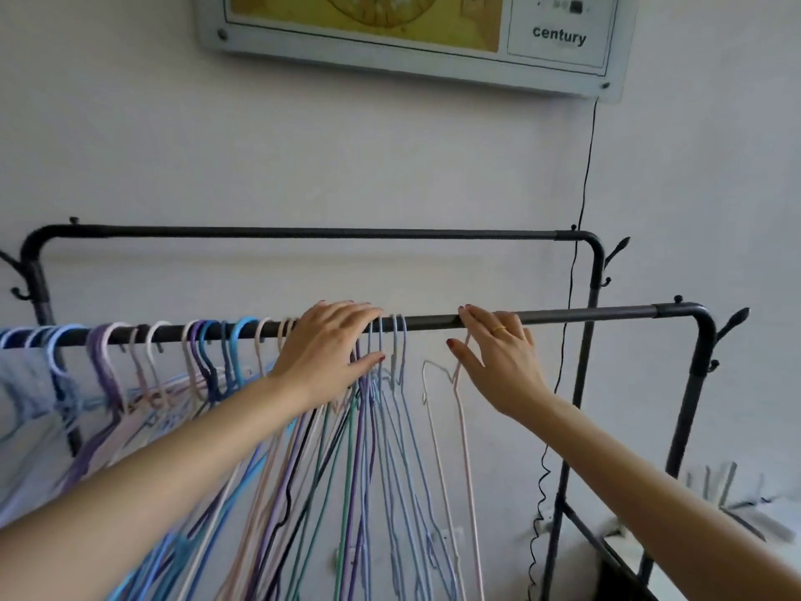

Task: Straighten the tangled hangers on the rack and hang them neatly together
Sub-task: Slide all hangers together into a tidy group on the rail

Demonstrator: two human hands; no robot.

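Observation:
Several thin hangers (381, 427) in blue, purple, pink and green hang in a crowded bunch from the near black rail (585, 316) of the rack. My left hand (329, 349) lies over the rail at the bunch's right end, fingers on the hooks and thumb against the necks. My right hand (498, 357) is at the rail further right and holds the hook of a pale pink hanger (450, 427), which hangs apart from the bunch. More hooks (151, 340) spread leftward along the rail, tilted and overlapping.
A second black rail (303, 232) runs behind and higher. Side pegs (732, 318) stick out at the rack's right post. A black cable (581, 219) drops down the wall from a framed board (411, 36). Pale cloth (26, 383) hangs at far left.

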